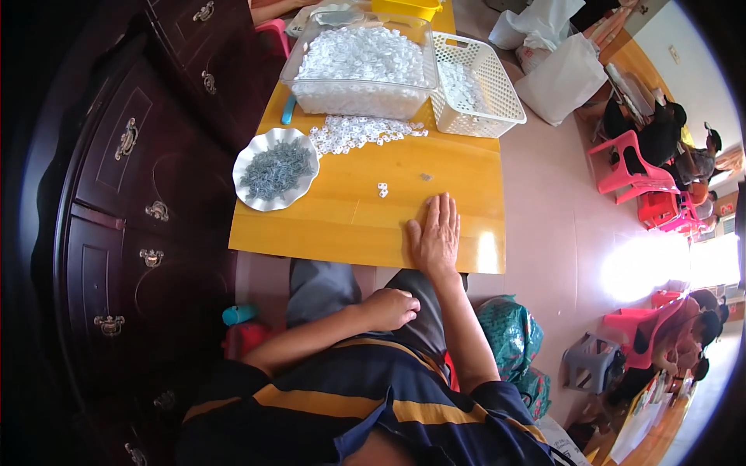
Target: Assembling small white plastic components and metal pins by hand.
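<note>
Resting on the person's lap below the table's near edge, the left hand (pixel 388 307) is loosely curled and holds nothing visible. On the yellow table (pixel 342 225), a white scalloped dish (pixel 276 168) of small grey metal parts sits at the left edge. A scatter of white plastic pieces (pixel 361 132) lies mid-table, before a clear tub (pixel 361 66) heaped with more. One stray white piece (pixel 382 189) lies just beyond the right hand (pixel 435 237), which is flat, fingers together, at the near edge. A white basket (pixel 475 78) occupies the far right corner.
</note>
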A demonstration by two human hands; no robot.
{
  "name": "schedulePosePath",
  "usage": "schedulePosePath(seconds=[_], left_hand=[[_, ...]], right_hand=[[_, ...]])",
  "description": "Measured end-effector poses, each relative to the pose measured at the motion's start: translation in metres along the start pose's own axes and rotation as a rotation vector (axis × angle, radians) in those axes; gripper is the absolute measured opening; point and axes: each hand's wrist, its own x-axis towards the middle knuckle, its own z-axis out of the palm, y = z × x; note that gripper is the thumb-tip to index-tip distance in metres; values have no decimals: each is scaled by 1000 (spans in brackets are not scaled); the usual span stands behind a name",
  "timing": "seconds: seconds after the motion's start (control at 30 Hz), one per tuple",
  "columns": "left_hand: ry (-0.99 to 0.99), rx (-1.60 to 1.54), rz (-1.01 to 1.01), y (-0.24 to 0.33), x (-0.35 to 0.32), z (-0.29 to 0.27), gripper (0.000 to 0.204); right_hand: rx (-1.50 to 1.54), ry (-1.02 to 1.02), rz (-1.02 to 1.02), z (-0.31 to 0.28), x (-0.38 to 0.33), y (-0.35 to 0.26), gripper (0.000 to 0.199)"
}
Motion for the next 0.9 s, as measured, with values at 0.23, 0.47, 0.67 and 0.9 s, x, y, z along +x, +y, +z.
schedulePosePath(seconds=[0.23,0.47,0.67,0.9], left_hand=[[-204,153,-19,-3,-5,-2,26],[-165,226,-11,-6,-11,-2,27],[-132,291,-22,-6,-15,-7,28],[-155,257,-26,-10,-14,-8,31]], right_hand=[[-45,-137,-65,11,7,-34,90],[-35,-175,-170,35,34,-75,92],[-48,-184,-208,44,58,-89,91],[4,-174,-319,44,52,-74,84]])
